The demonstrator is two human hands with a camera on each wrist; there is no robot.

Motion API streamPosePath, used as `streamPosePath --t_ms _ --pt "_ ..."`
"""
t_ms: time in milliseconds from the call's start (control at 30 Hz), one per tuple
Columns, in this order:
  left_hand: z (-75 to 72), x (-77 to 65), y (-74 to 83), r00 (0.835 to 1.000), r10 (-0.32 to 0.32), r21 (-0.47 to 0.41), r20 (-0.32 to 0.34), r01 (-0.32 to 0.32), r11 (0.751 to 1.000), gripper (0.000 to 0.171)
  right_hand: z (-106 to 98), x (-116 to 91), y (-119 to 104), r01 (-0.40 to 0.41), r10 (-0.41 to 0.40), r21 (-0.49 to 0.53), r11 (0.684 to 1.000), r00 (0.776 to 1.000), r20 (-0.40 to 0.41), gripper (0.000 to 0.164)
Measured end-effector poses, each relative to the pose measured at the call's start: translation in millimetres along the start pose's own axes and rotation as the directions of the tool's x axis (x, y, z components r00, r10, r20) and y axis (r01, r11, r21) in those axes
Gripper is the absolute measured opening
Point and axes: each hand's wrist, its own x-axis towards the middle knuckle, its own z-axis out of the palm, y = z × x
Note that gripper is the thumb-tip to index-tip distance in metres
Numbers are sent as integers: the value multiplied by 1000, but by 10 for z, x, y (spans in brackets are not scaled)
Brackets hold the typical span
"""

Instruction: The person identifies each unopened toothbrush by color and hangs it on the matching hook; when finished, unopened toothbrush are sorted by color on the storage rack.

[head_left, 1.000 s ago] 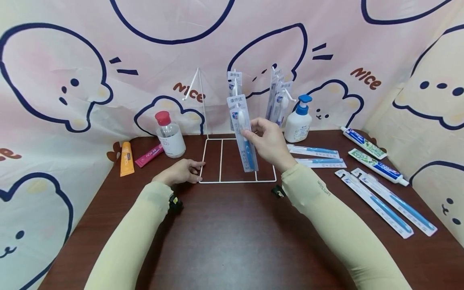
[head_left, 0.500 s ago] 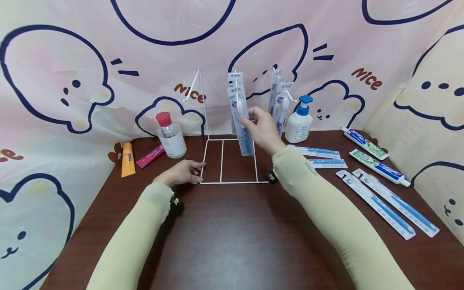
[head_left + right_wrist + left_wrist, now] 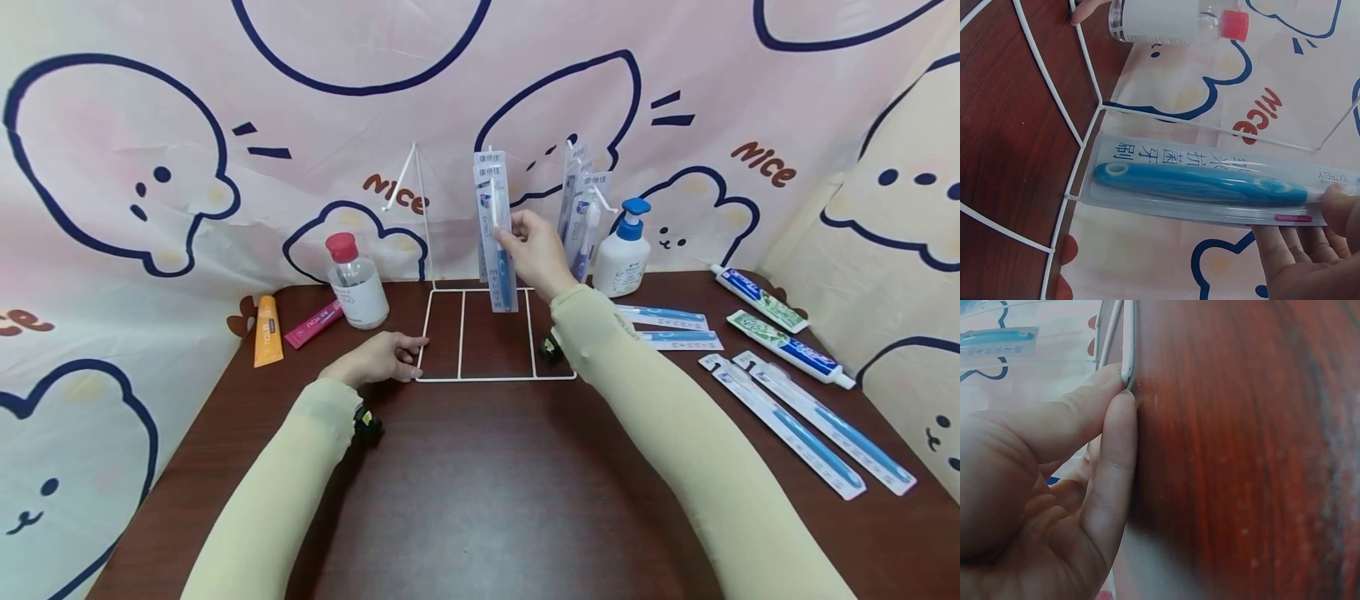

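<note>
My right hand (image 3: 534, 254) pinches a packaged toothbrush (image 3: 503, 279) with a blue handle, held upright at the middle hook of a white wire rack (image 3: 495, 380). Right behind it hangs another toothbrush pack (image 3: 491, 157), mostly hidden. In the right wrist view the thumb lies on the front of the pack (image 3: 1197, 181), the fingers behind it. My left hand (image 3: 373, 360) grips the front left corner of the rack's base, thumb and finger at the wire (image 3: 1129, 340). Several toothbrush packs (image 3: 581, 217) hang from the right hook; the left hook (image 3: 400, 179) is bare.
Left of the rack are a red-capped bottle (image 3: 360, 293), a pink tube (image 3: 313, 323) and an orange tube (image 3: 267, 332). To its right stand a pump bottle (image 3: 621, 258), several flat toothbrush packs (image 3: 783, 429) and two toothpaste tubes (image 3: 787, 348). A printed cloth (image 3: 315, 150) backs the table.
My right hand has moved back and slightly left with the toothbrush pack, bringing it close against the pack behind. The left hand stays on the rack's corner.
</note>
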Motion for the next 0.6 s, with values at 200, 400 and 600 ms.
streamPosePath --t_ms 200,400,600 --pt "4 3 13 1000 -10 8 3 10 1000 65 -8 59 -1 -10 10 14 1000 1000 7 24" --pt "4 -7 30 1000 -6 20 -2 6 1000 65 -33 51 -1 -19 19 -5 1000 1000 -2 25" --pt "-1 -7 26 1000 5 24 -4 -5 1000 65 -59 -30 52 -31 32 -32 999 999 27 35"
